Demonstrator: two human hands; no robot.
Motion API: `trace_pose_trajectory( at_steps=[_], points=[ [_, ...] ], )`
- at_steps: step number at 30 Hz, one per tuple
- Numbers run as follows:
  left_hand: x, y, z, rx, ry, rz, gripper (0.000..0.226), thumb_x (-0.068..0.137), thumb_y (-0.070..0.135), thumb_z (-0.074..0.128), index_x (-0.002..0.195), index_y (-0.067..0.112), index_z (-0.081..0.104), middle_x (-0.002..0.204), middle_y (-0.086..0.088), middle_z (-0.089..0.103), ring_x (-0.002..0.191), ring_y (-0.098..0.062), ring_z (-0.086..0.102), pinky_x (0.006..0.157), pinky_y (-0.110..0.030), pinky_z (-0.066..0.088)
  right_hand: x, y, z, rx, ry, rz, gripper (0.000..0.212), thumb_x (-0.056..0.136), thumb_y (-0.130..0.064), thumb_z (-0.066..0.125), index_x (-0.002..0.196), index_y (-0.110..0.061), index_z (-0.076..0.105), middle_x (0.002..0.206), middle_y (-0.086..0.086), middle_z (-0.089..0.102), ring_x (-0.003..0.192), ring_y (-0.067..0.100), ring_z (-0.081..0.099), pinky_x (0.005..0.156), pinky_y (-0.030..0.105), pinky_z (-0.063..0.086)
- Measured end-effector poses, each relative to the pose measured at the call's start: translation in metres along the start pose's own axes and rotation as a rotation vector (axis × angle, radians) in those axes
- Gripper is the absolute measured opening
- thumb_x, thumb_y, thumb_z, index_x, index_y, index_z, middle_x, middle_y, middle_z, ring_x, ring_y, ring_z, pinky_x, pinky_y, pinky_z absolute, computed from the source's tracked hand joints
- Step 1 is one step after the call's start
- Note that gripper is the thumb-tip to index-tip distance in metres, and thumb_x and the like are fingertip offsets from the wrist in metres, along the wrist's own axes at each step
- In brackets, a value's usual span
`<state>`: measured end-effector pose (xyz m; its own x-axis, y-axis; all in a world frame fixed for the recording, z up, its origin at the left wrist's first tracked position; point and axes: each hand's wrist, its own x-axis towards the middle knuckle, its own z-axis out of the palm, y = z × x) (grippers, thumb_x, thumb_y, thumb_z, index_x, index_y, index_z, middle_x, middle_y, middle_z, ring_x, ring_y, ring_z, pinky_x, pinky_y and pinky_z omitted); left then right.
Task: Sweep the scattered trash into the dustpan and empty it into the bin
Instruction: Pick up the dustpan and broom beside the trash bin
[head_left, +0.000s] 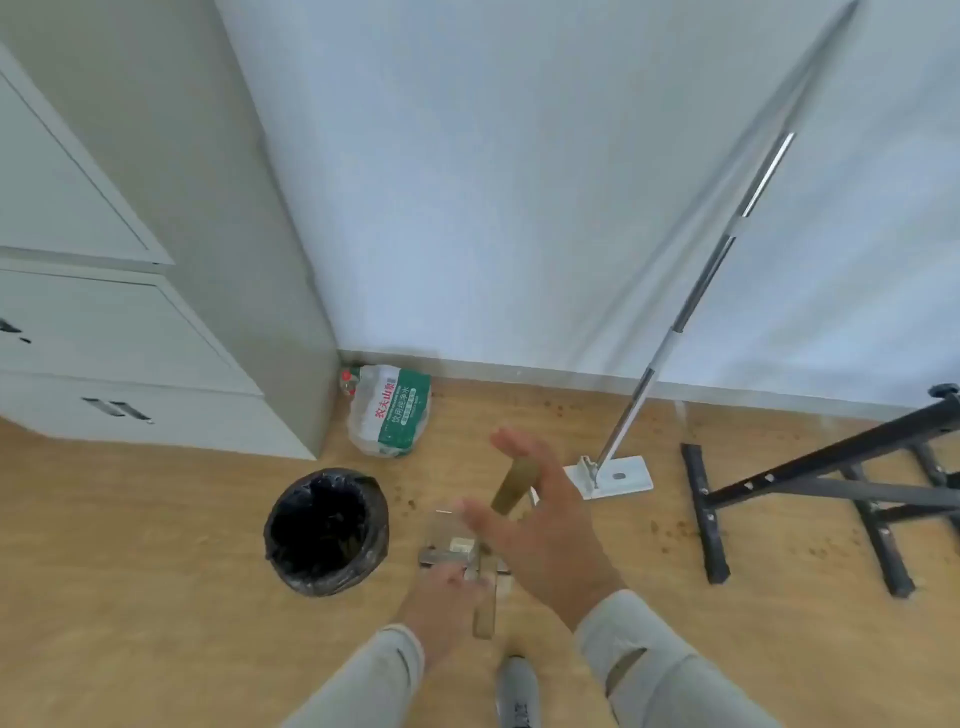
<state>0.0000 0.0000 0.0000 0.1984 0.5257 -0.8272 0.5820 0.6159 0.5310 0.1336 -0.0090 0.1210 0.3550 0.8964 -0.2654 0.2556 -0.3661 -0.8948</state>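
A round bin (324, 530) lined with a black bag stands on the wood floor. Right of it lies a blurred greyish dustpan (441, 548) with a small pale scrap (460, 544) in it. My left hand (441, 603) is low over the dustpan's near edge, its fingers curled around a short olive handle (484, 618). My right hand (540, 519) hovers above with fingers spread, holding nothing. A second olive handle (515, 486) stands up just behind its palm; whether they touch is unclear. Brown crumbs (670, 530) are scattered on the floor to the right.
A grey cabinet (156, 312) fills the left. A wrapped pack of water bottles (389, 410) sits in the wall corner. A flat mop (618, 475) leans on the wall, with a black metal stand (810, 493) on the right. My shoe (517, 691) is at the bottom.
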Motion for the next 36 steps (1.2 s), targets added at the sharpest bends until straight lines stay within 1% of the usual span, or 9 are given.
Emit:
trace_pose_trajectory(
  at_steps=[2,5,11,14,18,21,30,33,36],
  points=[
    [0.019,0.021,0.031,0.042,0.032,-0.014,0.020,0.101,0.023,0.051,0.096,0.036,0.036,0.089,-0.002,0.058,0.075,-0.019,0.055,0.066,-0.028,0.047,0.022,-0.003,0.005,0.017,-0.025,-0.032,0.026,0.083,-0.045,0.078,0.076,-0.028,0.060,0.083,0.003,0.068,0.072,0.015,0.060,0.059,0.020,0.052],
    [0.047,0.034,0.060,-0.044,0.167,-0.061,0.025,0.105,0.017,0.042,0.084,0.030,0.035,0.082,0.007,0.050,0.075,-0.018,0.050,0.080,-0.029,0.047,0.044,0.002,0.009,0.107,0.022,-0.054,0.049,0.094,-0.032,0.067,0.061,-0.009,0.040,0.054,0.002,0.039,0.053,0.018,0.037,0.048,0.035,0.042],
    [0.036,-0.002,0.100,-0.002,0.222,-0.120,0.030,0.096,0.051,0.054,0.081,0.026,0.058,0.071,0.007,0.060,0.069,-0.019,0.062,0.065,-0.030,0.050,0.131,-0.020,-0.004,0.175,0.208,0.044,0.038,0.084,-0.037,0.062,0.061,-0.012,0.045,0.063,0.013,0.040,0.059,0.023,0.041,0.061,0.037,0.044],
    [0.024,-0.027,0.085,0.062,0.219,-0.144,0.035,0.093,0.058,0.051,0.093,0.026,0.064,0.080,0.007,0.065,0.079,-0.021,0.068,0.073,-0.034,0.057,0.129,-0.032,-0.011,-0.073,0.042,0.037,0.048,0.090,-0.039,0.059,0.079,0.007,0.054,0.071,0.017,0.050,0.064,0.025,0.049,0.065,0.031,0.045],
    [0.001,-0.059,0.033,-0.026,0.282,-0.180,0.031,0.089,0.058,0.056,0.086,0.029,0.063,0.082,0.006,0.070,0.082,-0.019,0.070,0.083,-0.038,0.061,0.075,-0.066,-0.027,-0.494,-0.177,-0.011,0.042,0.093,-0.050,0.058,0.079,-0.013,0.073,0.067,0.005,0.067,0.066,0.023,0.063,0.067,0.034,0.047],
    [-0.034,-0.098,0.001,0.006,0.317,-0.151,0.030,0.087,0.061,0.060,0.081,0.032,0.059,0.080,0.008,0.067,0.078,-0.016,0.067,0.081,-0.038,0.060,0.036,-0.101,-0.018,-0.471,-0.357,0.031,0.035,0.095,-0.044,0.063,0.079,-0.015,0.074,0.061,0.008,0.074,0.052,0.016,0.069,0.067,0.033,0.056],
    [-0.155,-0.246,-0.081,-0.166,0.454,-0.285,0.047,0.085,0.074,0.054,0.082,0.028,0.062,0.076,0.006,0.066,0.069,-0.014,0.064,0.065,-0.029,0.050,-0.052,-0.147,0.086,-0.480,-0.528,-0.016,0.027,0.096,-0.041,0.066,0.091,-0.015,0.072,0.075,0.008,0.080,0.071,0.022,0.079,0.082,0.039,0.060],
    [-0.190,-0.305,-0.107,-0.192,0.483,-0.322,0.054,0.085,0.078,0.050,0.081,0.025,0.061,0.070,0.006,0.063,0.061,-0.014,0.059,0.062,-0.028,0.048,-0.080,-0.152,0.140,-0.386,-0.691,0.074,0.020,0.094,-0.020,0.072,0.103,-0.005,0.064,0.096,0.014,0.078,0.086,0.024,0.080,0.091,0.045,0.059],
    [-0.223,-0.364,-0.130,-0.218,0.504,-0.362,0.060,0.084,0.079,0.048,0.084,0.021,0.061,0.067,0.006,0.061,0.057,-0.014,0.056,0.060,-0.028,0.046,-0.115,-0.152,0.199,-0.593,-0.754,-0.085,0.012,0.093,-0.015,0.072,0.102,-0.013,0.063,0.082,0.002,0.081,0.083,0.019,0.080,0.091,0.049,0.060]
  ],
)
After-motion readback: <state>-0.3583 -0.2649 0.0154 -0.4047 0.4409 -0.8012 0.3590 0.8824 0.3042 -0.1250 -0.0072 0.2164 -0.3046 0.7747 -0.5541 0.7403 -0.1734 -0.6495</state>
